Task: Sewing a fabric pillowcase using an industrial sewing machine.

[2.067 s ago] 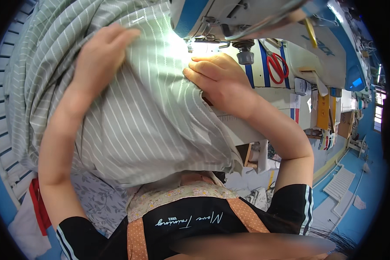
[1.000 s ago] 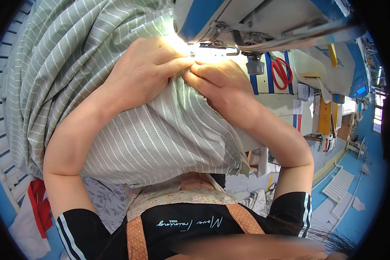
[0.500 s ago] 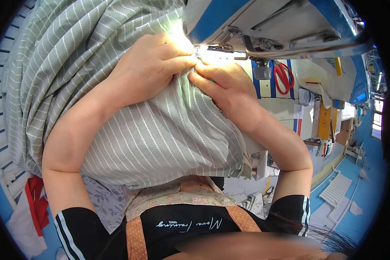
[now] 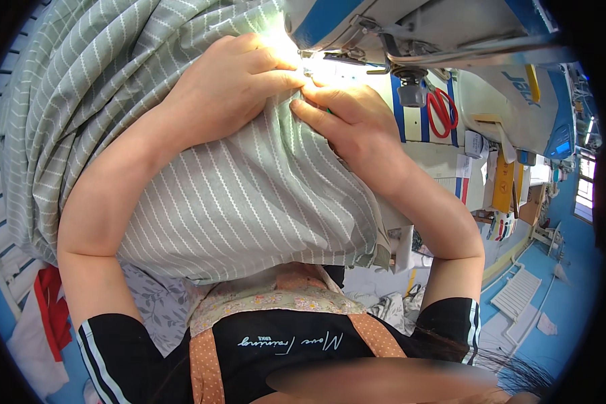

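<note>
Fingertips of our left hand (image 4: pixel 232 94) and right hand (image 4: pixel 357 128) pinch the striped green fabric (image 4: pixel 249 202) under the sewing machine (image 4: pixel 417 34) at twelve o'clock; most of the cloth hangs unfed.

The space under the sewing machine head (image 4: pixel 411 27) is closed from above by the machine body, and the narrow gap at the needle is filled by the left hand (image 4: pixel 229 87) and the right hand (image 4: pixel 350 121), whose fingertips touch. The near and left approaches are blocked by the heaped grey striped fabric (image 4: pixel 249 202). Red scissors (image 4: pixel 441 111) hang just right of the hands. Open room is left only at the lower right, over the blue floor (image 4: pixel 552 283).
</note>
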`<state>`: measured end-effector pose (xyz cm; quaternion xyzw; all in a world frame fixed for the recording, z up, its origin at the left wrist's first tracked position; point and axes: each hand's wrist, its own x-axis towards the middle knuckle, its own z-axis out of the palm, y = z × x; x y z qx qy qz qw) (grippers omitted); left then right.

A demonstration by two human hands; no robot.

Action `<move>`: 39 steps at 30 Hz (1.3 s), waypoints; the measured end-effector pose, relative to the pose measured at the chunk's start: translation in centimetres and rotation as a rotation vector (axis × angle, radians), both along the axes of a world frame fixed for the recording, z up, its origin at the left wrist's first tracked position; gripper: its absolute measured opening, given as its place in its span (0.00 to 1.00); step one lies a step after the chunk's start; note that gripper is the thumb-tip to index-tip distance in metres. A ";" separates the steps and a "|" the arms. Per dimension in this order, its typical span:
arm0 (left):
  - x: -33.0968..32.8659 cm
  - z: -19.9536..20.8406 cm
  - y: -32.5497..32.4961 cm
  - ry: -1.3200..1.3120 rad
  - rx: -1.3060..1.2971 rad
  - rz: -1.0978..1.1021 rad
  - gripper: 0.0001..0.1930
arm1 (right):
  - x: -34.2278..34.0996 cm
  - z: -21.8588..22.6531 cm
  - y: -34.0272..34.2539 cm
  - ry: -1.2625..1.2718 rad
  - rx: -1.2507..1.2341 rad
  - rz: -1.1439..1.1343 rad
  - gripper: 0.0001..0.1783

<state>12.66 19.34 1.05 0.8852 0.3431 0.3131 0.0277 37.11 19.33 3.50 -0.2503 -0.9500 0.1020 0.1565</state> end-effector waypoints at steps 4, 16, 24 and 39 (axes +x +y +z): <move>0.0 0.0 0.0 0.030 -0.014 0.026 0.17 | 0.0 0.0 0.0 0.015 0.007 0.007 0.21; 0.1 -0.1 -0.2 0.057 -0.030 0.051 0.14 | 0.1 0.4 0.0 0.025 0.012 0.032 0.21; 0.4 -0.5 -0.4 0.005 -0.008 0.071 0.13 | 0.5 0.2 0.1 0.029 0.022 0.009 0.19; 1.1 1.1 -9.8 -0.045 -0.081 0.249 0.17 | 1.0 0.5 -6.1 0.183 -0.015 0.118 0.10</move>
